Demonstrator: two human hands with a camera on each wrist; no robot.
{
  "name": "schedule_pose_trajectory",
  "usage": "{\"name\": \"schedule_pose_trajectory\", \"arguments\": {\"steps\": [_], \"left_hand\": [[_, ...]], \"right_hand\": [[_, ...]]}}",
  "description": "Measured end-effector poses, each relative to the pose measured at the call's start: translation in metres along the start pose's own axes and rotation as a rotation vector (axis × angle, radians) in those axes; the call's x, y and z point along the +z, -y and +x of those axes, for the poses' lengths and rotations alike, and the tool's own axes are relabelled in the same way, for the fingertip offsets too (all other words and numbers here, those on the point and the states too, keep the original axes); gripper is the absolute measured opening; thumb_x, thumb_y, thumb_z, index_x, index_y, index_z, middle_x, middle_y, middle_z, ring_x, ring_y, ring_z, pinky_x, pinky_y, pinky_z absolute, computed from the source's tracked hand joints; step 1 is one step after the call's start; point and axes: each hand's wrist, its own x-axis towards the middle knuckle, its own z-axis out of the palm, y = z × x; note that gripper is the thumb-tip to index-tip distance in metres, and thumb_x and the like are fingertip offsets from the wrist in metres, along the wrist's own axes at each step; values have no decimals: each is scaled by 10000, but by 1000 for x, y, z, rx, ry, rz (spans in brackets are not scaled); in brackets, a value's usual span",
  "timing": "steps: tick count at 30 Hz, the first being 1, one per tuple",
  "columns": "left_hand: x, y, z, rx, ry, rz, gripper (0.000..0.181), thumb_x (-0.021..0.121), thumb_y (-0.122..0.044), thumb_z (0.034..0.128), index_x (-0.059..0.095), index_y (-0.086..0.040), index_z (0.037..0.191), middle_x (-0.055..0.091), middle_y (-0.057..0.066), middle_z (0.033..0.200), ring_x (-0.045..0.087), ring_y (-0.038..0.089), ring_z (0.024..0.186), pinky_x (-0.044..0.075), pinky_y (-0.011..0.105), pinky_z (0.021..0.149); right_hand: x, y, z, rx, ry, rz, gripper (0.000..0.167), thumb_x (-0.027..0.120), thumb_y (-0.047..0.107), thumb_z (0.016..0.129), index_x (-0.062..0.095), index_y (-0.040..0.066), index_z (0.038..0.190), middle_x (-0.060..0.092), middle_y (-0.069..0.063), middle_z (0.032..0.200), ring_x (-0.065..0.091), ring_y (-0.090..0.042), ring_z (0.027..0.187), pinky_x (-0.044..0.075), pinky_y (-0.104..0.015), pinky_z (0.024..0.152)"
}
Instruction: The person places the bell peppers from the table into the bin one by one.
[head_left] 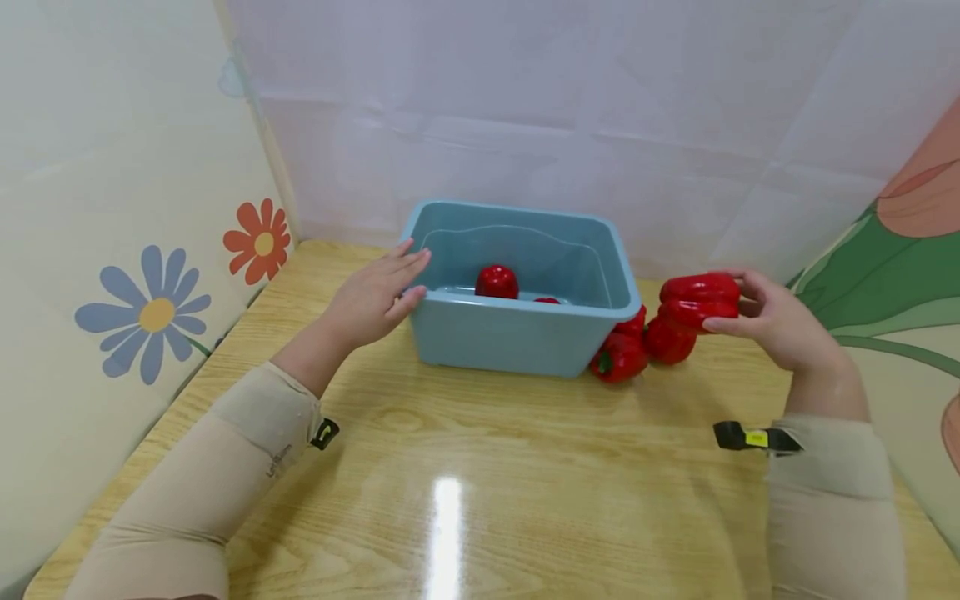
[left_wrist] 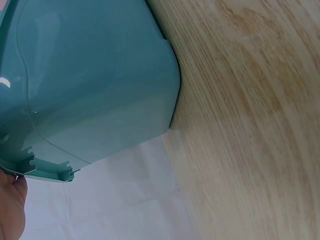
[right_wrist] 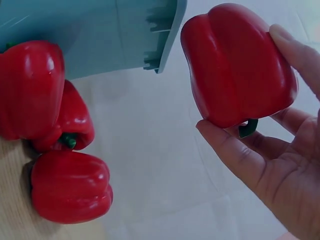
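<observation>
My right hand (head_left: 776,321) holds a red bell pepper (head_left: 701,300) in the air, thumb on one side and fingers on the other. In the right wrist view that bell pepper (right_wrist: 237,65) shows its green stem near the palm. Below and beside it, more red bell peppers (head_left: 619,360) lie on the table against the bin's right end. My left hand (head_left: 375,296) rests on the left rim of a blue-green plastic bin (head_left: 502,333), fingers extended. Inside stands a red bell pepper (head_left: 497,282), and the top of another (head_left: 547,300) peeks over the front wall.
The bin stands on a wooden table (head_left: 390,475) near the white back wall (head_left: 480,108). Flower-patterned sheets (head_left: 157,315) hang at both sides. In the right wrist view, three bell peppers (right_wrist: 72,186) sit close together beside the bin.
</observation>
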Motion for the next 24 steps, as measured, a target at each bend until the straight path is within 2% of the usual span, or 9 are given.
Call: {"name": "schedule_pose_trajectory", "arguments": {"steps": [9,24], "left_hand": [[0,-1,-1,2,-5,0,556,379,-378,972,328,-45,1414,345,92,1443,130,209,1394,183,423,1103],[0,-1,-1,0,-7,3,544,400,-348,971,321,-47,1417,345,96,1443,141,214,1392,187,417,1103]], "right_hand": [[-2,13,5,-18,-7,7,644,649,339,838,320,144,1356,439,-48,1240,447,-237,1082,490,-192,729],[7,38,18,-106,14,70,617,676,263,828,353,164,1344,454,-34,1225,455,-224,1068,503,-207,738]]}}
